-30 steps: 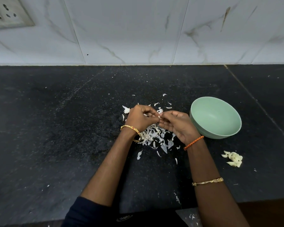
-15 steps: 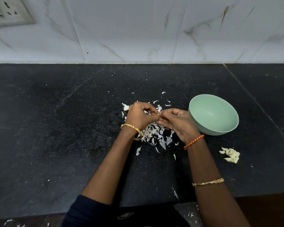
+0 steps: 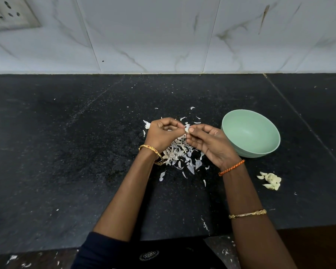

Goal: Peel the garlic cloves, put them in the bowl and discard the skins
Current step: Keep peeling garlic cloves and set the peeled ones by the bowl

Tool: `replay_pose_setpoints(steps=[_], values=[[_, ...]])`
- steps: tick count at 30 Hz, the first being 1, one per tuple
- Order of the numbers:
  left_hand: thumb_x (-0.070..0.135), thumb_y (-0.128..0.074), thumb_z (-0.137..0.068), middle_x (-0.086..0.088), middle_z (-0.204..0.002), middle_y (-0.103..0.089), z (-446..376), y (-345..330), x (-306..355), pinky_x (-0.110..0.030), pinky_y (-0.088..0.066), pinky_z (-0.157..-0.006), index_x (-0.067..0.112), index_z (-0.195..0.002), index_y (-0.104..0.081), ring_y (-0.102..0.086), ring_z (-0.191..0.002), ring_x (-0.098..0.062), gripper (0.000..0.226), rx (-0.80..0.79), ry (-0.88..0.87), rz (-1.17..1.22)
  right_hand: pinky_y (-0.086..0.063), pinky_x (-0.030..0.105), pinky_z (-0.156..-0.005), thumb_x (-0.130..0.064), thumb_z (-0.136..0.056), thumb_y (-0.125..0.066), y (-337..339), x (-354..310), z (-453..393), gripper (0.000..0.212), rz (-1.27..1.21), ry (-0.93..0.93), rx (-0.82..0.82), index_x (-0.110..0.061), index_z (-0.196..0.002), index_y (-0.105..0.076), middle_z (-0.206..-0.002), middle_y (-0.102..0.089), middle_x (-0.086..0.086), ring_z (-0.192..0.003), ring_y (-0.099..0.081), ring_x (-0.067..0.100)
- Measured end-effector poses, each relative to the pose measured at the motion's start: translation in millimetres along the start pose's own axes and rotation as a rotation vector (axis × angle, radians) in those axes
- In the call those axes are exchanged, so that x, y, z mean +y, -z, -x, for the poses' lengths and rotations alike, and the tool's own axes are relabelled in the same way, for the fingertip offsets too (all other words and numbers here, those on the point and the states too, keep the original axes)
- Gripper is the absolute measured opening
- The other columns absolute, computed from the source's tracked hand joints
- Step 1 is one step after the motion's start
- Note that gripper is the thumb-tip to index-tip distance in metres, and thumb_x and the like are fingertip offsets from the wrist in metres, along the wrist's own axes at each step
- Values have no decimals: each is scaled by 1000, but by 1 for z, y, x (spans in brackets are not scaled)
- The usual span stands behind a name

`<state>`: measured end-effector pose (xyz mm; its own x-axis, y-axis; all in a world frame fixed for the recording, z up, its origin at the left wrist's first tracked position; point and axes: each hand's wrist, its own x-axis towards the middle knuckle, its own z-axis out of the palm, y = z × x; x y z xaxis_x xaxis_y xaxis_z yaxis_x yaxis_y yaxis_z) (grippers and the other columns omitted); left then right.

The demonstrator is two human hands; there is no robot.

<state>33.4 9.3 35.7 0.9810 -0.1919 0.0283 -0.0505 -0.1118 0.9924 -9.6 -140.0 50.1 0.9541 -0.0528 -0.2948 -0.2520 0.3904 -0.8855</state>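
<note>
Head view shows a small pale garlic clove (image 3: 187, 129) pinched between the fingertips of both hands, raised a little over the heap of skins (image 3: 179, 152). The left hand (image 3: 163, 134) has its fingers curled in, thumb and forefinger closing on the clove's left end; the right hand (image 3: 208, 143) meets it from the other side, thumb tip pressed to the clove and the other fingers folded under. So the grip of each hand is narrow and holds the same clove, which sits right at the point where the two hands touch. Most of the clove is covered by the fingertips, and whether skin still clings to it cannot be told. The skins lie loose on the black tabletop (image 3: 66, 152) under and just before the hands, with stray flakes scattered around. Just to the right of the right hand stands a light green bowl (image 3: 268, 148), tilted slightly toward the camera; its inside shows nothing in it. Nearer the front edge, right of the right forearm, a small cluster of peeled cloves (image 3: 271, 180) lies on the tabletop, well apart from the skins.
</note>
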Motion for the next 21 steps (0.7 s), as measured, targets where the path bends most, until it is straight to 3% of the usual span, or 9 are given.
replay_pose_setpoints(steps=[6, 10, 15, 21], values=[[3, -63, -84, 11, -65, -65, -1, 2, 0, -11, -45, -65, 14, -68, -70, -56, -63, 5, 21, -24, 26, -57, -59, 24, -70, 2, -88, -60, 6, 2, 0, 9, 86, 34, -24, -2, -94, -66, -76, -72, 8, -73, -70, 14], [9, -68, -84, 8, -81, -70, -2, 5, 6, -6, -43, -66, 16, -83, -74, -59, -67, 10, 9, -113, -25, -154, -58, 23, -67, 1, -87, -62, 6, 1, -3, 9, 227, 70, -9, -2, -94, -67, -80, -72, 10, -73, -71, 15], [17, -77, -77, 6, -79, -73, -8, 9, 4, -24, -54, -76, 24, -81, -76, -67, -78, -4, 8, -130, -105, -330, -59, 25, -67, 0, -86, -65, 7, 2, -9, 7, 363, 94, 8, -3, -91, -68, -76, -72, 7, -71, -69, 15], [22, -77, -72, 9, -69, -69, -11, 9, 5, -34, -56, -72, 23, -74, -74, -66, -71, -5, 4, -84, -144, -500, -59, 28, -71, 3, -83, -68, 4, 3, -16, 15, 381, 150, 24, -5, -95, -64, -72, -72, 5, -73, -71, 17]])
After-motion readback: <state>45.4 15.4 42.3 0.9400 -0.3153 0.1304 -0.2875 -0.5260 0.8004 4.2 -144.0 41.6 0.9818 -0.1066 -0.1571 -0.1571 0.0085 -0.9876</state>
